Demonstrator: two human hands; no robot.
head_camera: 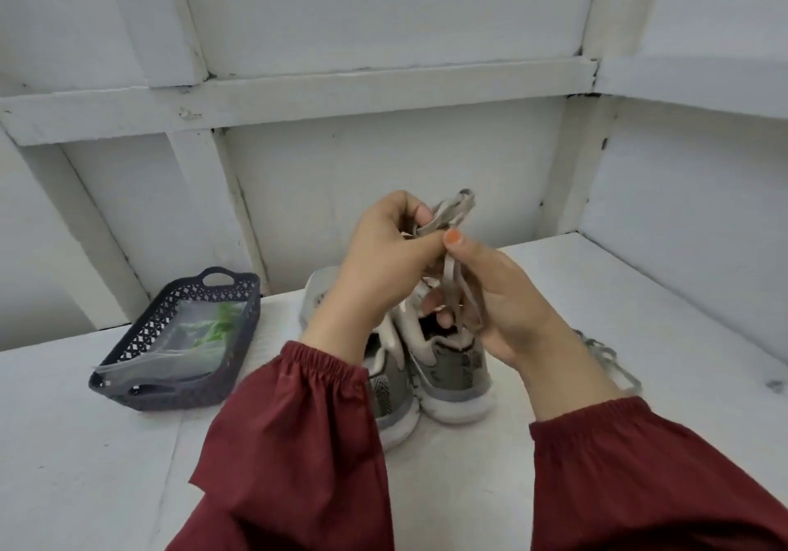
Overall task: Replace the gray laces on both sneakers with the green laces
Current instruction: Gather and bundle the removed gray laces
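Gray lace [453,210] pinched by left hand [383,262], right hand [505,307]; sneakers [456,369] below, basket [170,397] well left.

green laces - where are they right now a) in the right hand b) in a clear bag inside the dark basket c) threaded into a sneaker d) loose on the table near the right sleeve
b: the green laces show through a clear bag lying in the dark basket, while the left hand and right hand both hold gray lace.
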